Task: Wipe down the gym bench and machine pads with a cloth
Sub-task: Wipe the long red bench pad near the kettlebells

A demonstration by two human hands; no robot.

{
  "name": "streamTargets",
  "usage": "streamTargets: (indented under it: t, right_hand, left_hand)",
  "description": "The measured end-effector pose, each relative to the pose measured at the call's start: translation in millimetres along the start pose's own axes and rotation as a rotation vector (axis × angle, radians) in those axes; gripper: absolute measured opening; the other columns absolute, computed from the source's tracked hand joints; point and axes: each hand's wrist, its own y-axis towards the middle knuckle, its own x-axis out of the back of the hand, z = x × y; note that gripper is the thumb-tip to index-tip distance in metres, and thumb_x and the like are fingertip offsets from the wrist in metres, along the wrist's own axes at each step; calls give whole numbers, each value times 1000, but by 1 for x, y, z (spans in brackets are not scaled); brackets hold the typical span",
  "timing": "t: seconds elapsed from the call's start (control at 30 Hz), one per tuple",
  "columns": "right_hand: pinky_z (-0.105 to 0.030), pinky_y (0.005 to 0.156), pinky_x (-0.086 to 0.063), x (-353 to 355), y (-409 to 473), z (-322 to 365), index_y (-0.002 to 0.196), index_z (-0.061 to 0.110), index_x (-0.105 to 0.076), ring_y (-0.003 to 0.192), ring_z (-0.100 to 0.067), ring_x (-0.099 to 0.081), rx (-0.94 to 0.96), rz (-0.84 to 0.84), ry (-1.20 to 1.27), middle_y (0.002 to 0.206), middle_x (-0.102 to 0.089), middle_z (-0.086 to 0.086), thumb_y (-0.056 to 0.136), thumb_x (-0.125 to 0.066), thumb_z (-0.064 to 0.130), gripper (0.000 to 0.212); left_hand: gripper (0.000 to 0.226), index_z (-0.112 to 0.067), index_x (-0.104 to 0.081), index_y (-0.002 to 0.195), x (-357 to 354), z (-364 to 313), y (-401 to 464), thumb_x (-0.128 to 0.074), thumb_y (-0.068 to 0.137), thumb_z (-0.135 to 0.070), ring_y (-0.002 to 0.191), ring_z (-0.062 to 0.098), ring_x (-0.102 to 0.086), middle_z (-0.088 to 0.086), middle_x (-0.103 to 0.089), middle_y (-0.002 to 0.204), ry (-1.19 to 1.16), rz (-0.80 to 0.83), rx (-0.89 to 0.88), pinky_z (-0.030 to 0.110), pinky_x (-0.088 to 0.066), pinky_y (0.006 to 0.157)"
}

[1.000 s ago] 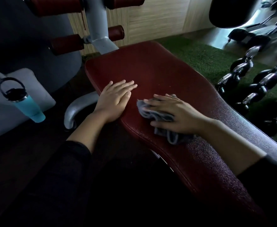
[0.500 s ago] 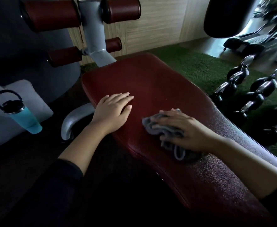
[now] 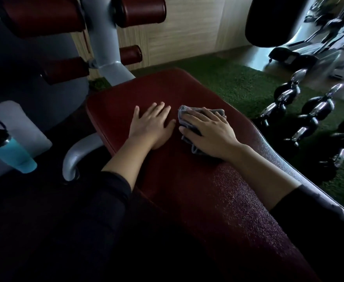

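Observation:
A dark red padded bench [image 3: 197,192] runs from the lower right up to the middle of the view. My left hand [image 3: 152,125] lies flat on its pad with straight fingers. Just to the right, my right hand [image 3: 209,132] presses a crumpled grey cloth [image 3: 184,115] flat against the pad; most of the cloth is hidden under the palm. Beyond the bench's far end stand red roller pads [image 3: 140,11] on a grey metal post [image 3: 104,41].
A teal water bottle [image 3: 14,153] with a black lid stands at the left beside a grey cushion [image 3: 20,123]. A curved grey frame tube [image 3: 75,155] sticks out under the bench. Several black dumbbells [image 3: 313,110] lie on green turf at the right.
My right hand has slid the cloth forward and to the left along the pad, ending close beside my left hand. My left hand has also shifted further onto the pad.

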Motion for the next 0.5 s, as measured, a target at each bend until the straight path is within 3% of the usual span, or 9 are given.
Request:
streamTargets:
  t: [0.17, 0.3, 0.5]
  right_hand:
    - [-37, 120, -6, -6, 5, 0, 145, 48, -28, 148, -16, -9, 55, 0, -25, 155, -21, 21, 98, -15, 56, 49]
    - [-35, 117, -11, -10, 30, 6, 148, 35, -31, 147, -18, -18, 58, -77, -53, 154, -31, 14, 101, -25, 53, 51]
    - [-35, 116, -14, -7, 95, -24, 143, 42, -37, 146, -15, -20, -16, -64, -62, 154, -29, 20, 96, -33, 60, 51]
  left_hand:
    - [59, -27, -3, 155, -5, 2, 1, -12, 101, -49, 148, 9, 7, -8, 3, 162, -7, -9, -1, 45, 9, 119]
    - [60, -23, -1, 155, -6, 3, 13, -9, 101, -47, 148, 9, 8, -7, 5, 162, -20, -12, 42, 42, 7, 120]
    - [56, -28, -7, 155, -4, 4, 20, -13, 102, -43, 148, 9, 5, -9, 0, 162, -49, -49, 55, 40, 7, 120]
